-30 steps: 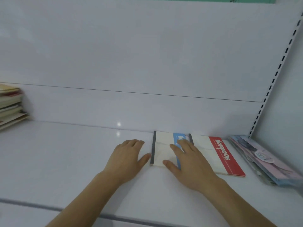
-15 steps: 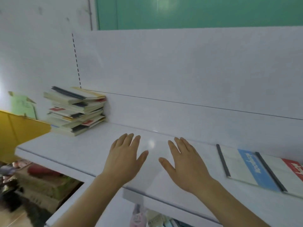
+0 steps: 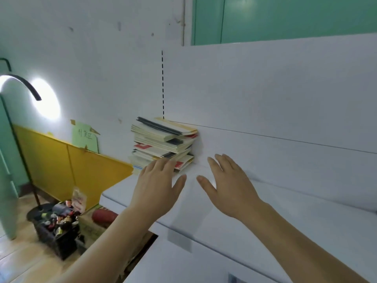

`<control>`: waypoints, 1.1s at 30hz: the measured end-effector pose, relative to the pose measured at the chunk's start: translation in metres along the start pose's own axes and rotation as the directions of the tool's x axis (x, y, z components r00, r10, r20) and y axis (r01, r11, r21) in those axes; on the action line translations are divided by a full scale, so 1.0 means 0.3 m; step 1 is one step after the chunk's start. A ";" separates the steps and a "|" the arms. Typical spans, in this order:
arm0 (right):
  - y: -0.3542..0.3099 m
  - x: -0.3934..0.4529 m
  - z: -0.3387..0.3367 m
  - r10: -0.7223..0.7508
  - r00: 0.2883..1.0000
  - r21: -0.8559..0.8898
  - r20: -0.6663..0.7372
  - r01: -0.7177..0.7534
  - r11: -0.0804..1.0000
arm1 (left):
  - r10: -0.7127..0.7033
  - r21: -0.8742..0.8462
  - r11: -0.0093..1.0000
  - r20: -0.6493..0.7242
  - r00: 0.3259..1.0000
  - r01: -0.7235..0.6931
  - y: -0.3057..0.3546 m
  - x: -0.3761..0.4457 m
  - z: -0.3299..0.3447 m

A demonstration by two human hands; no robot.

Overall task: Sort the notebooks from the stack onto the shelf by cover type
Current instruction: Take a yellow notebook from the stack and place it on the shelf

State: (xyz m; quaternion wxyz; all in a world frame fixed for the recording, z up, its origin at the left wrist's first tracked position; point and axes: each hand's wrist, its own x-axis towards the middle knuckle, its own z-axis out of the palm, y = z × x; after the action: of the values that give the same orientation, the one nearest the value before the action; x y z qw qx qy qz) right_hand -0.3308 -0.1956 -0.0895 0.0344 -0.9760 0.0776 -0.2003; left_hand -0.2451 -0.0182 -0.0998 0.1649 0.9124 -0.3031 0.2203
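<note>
Black plastic, a crate (image 3: 56, 234) down on the floor at lower left, crammed with small bottles and packets too blurred to name, a lamp stand (image 3: 19, 137) rising just beside it. Up on the white shelf (image 3: 265, 217), the stack of notebooks (image 3: 163, 142) sits at the far left end, pushed against the back panel: an uneven pile, cream page edges showing, red and dark patches on the covers, the top notebook with a dark spine strip. The left hand (image 3: 157, 188) reaches palm down, fingers straight and spread, its fingertips in front of the stack's bottom notebooks. The right hand (image 3: 229, 186) hovers alongside, fingers spread wide, holding nothing.
</note>
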 end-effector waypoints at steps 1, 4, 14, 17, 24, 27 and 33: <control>-0.015 0.049 0.009 -0.012 1.000 -0.009 -0.015 0.012 1.000 | 0.004 0.001 1.000 -0.016 1.000 -0.004 -0.026 0.032 0.002; -0.039 0.209 0.046 -0.052 0.995 -0.020 -0.085 0.051 0.999 | 0.021 0.001 1.000 -0.087 0.996 -0.021 -0.096 0.144 0.008; -0.068 0.702 0.123 -0.037 0.998 0.086 -0.059 0.042 0.995 | 0.089 0.031 0.996 -0.066 0.994 -0.087 -0.266 0.487 0.061; -0.077 0.788 0.130 -0.045 0.996 0.012 0.072 0.045 0.999 | 0.147 0.070 0.987 -0.029 0.989 -0.145 -0.317 0.551 0.093; -0.149 0.775 0.109 -0.091 0.986 -0.165 -0.141 0.068 0.984 | 0.199 -0.074 0.976 -0.075 0.977 -0.204 -0.405 0.627 0.113; -0.191 0.763 0.096 -0.020 0.974 -0.251 -0.226 -0.038 0.967 | 0.156 -0.266 0.949 -0.076 0.985 -0.171 -0.412 0.640 0.080; -0.249 0.702 0.150 -0.339 0.704 -0.357 -0.624 0.128 0.925 | -0.016 -0.781 0.621 0.072 0.997 0.066 -0.358 0.683 0.003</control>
State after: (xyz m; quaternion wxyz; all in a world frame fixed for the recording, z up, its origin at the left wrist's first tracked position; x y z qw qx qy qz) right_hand -0.1117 -0.1551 -0.0421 -0.1638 -0.8321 -0.0127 -0.5298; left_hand -0.0302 -0.0351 -0.0157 0.5414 0.7624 -0.3527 0.0362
